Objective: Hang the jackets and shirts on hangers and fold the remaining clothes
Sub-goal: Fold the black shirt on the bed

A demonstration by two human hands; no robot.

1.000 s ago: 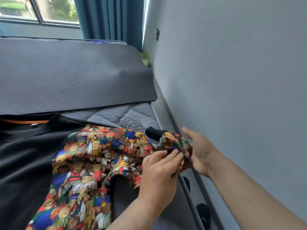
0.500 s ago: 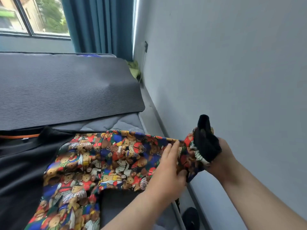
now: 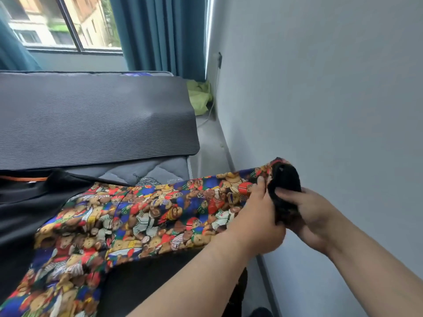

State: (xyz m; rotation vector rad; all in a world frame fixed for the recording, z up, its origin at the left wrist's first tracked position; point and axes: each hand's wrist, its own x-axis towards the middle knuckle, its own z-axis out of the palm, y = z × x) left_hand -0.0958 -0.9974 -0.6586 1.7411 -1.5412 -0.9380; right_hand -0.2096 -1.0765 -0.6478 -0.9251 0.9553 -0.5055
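Observation:
A bright teddy-bear print jacket lies across the bed, one sleeve stretched out to the right toward the wall. My left hand grips the sleeve near its end. My right hand holds the sleeve's black cuff, thumb pressed on the dark fabric. Under the jacket at the left lies a black garment with an orange neck trim.
A dark grey ribbed mat covers the far part of the bed. A grey wall runs close on the right. A yellow-green cloth lies in the corner by the teal curtain and window.
Both hands pulled the sleeve out to the right and up, straightening it. The black cuff, bunched a second ago, now sticks out in my right hand.

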